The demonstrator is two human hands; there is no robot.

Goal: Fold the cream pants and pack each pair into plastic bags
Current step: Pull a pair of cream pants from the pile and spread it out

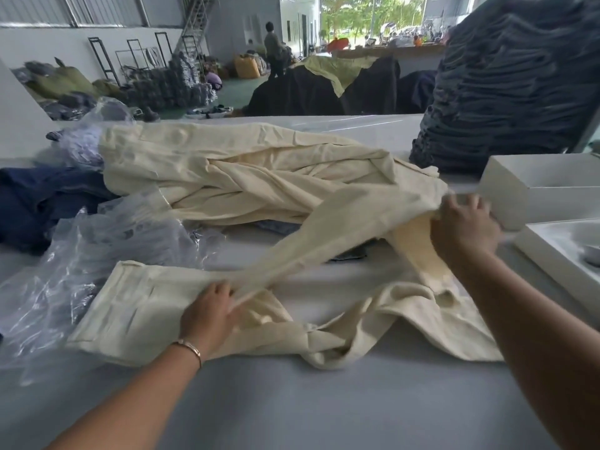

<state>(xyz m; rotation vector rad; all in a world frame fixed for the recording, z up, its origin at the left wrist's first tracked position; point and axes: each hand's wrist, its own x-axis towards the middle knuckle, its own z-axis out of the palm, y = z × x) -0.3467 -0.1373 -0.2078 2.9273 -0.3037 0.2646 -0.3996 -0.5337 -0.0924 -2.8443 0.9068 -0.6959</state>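
Observation:
A pair of cream pants (139, 306) lies crumpled on the grey table (292, 401) in front of me. One leg is stretched taut in the air between my hands. My left hand (207, 316) pinches the cloth near the pants' middle. My right hand (464, 228) grips the raised far end of that leg at the right. A heap of more cream pants (227, 170) lies behind. Clear plastic bags (81, 271) are crumpled at the left, partly under the pants.
Navy garments (35, 203) lie at the far left. A tall stack of dark folded clothes (506, 86) stands at the back right. White boxes (545, 190) sit at the right edge. A person stands far off in the hall.

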